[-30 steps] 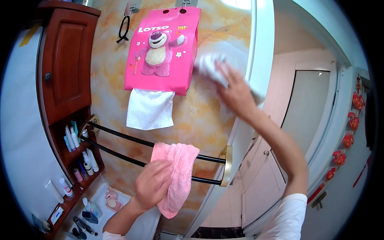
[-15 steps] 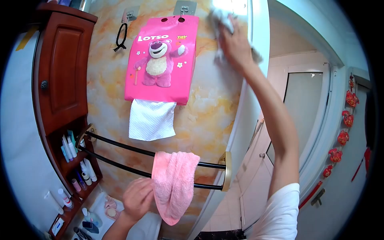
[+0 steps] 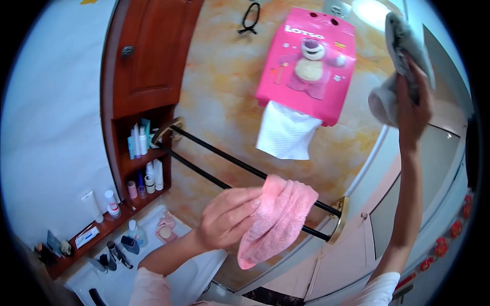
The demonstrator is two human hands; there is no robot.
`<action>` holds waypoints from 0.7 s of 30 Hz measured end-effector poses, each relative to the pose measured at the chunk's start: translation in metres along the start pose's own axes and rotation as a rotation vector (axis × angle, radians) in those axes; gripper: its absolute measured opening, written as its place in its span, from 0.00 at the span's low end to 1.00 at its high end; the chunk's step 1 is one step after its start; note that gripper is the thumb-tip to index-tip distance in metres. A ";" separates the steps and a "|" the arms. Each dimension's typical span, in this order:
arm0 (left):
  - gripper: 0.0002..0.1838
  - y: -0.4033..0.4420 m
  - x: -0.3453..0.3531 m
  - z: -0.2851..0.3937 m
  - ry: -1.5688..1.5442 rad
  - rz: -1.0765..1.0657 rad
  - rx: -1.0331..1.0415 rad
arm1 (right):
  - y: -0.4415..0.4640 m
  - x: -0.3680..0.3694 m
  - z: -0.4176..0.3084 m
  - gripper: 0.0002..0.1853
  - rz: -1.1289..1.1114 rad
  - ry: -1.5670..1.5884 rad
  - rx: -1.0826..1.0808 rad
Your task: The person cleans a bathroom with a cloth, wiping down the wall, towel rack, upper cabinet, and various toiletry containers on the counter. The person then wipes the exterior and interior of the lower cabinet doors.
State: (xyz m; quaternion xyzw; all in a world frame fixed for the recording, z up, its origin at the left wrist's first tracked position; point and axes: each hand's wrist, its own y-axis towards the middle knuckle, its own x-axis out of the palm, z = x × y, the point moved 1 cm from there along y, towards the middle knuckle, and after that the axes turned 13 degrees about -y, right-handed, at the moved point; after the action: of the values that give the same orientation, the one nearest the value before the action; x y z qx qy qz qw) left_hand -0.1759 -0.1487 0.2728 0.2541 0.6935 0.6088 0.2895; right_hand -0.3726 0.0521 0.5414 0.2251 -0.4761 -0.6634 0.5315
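Here's my left hand (image 3: 229, 218), fingers drawn together right at the left edge of the pink towel (image 3: 280, 219); I can't tell from here whether they actually pinch it. That towel is draped over the two black rails (image 3: 219, 152), its lower end hanging free. And up on the right, my right hand (image 3: 414, 102) has the grey cloth (image 3: 384, 104) bunched and gripped between thumb and fingers, high beside the pink tissue pack (image 3: 312, 66) but apart from it. A white sheet (image 3: 287, 131) dangles from the pack's underside, above the rails.
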 end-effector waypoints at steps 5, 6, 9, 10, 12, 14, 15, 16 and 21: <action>0.45 0.053 0.004 0.003 -0.298 0.190 0.120 | -0.018 -0.003 -0.142 0.21 -0.224 0.280 -0.449; 0.48 0.053 0.003 0.005 -0.372 0.291 0.036 | -0.024 0.004 -0.164 0.23 -0.283 0.330 -0.478; 0.53 0.047 -0.002 0.007 -0.613 0.577 -0.197 | -0.046 0.024 -0.213 0.29 -0.495 0.445 -0.420; 0.53 0.042 -0.008 0.004 -0.679 0.642 -0.286 | -0.051 0.030 -0.219 0.30 -0.571 0.501 -0.387; 0.44 0.027 -0.017 -0.012 -0.844 0.760 -0.443 | -0.055 0.037 -0.221 0.26 -0.673 0.574 -0.436; 0.41 0.029 -0.024 -0.026 -0.855 0.801 -0.494 | -0.055 0.042 -0.208 0.27 -0.791 0.646 -0.414; 0.41 0.038 -0.028 -0.028 -0.784 0.884 -0.378 | -0.054 0.038 -0.194 0.27 -0.735 0.572 -0.467; 0.40 0.040 -0.035 -0.038 -0.583 0.868 -0.305 | -0.050 0.028 -0.177 0.24 -0.650 0.462 -0.548; 0.36 0.070 -0.083 -0.111 0.043 0.556 -0.023 | -0.074 -0.037 -0.018 0.09 -0.358 -0.134 -0.499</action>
State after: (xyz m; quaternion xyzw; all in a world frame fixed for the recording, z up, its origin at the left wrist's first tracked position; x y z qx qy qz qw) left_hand -0.1968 -0.2756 0.3598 0.4182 0.5963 0.6781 0.0993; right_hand -0.3824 0.0779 0.4612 0.1235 -0.2854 -0.8562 0.4126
